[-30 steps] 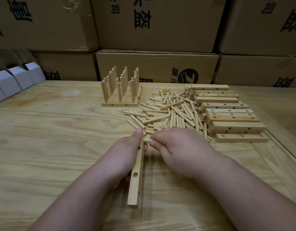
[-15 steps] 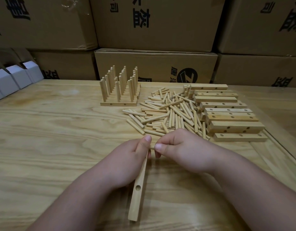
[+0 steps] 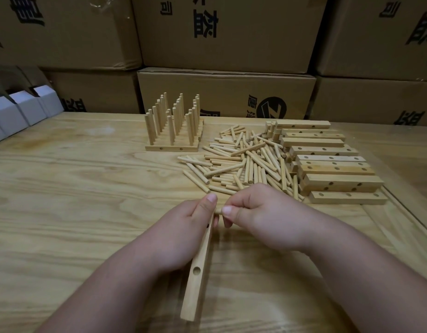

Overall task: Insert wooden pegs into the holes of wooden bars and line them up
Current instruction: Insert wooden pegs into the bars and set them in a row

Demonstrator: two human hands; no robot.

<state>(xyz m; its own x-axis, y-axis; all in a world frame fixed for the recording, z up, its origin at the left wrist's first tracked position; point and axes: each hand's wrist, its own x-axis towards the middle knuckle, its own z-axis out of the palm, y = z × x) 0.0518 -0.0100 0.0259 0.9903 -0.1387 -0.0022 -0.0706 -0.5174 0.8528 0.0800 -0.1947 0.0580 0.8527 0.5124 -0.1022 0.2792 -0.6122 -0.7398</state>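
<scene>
Left hand [image 3: 183,234] grips a bar [image 3: 197,270] held on edge above the desk [image 3: 63,188]; right hand [image 3: 258,217] fingers pinch a peg [image 3: 218,211] at the bar's far end. Loose pegs [image 3: 243,164], spare bars [image 3: 332,164] and pegged bars [image 3: 174,131] lie beyond.

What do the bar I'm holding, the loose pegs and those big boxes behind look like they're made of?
Bar: pale bare wood, probably unfinished; faint grain, matte surface, drilled holes. Loose pegs: the same light wood as round dowels, no visible coating. Boxes: brown corrugated cardboard by the look; folded flaps and black printing.
</scene>
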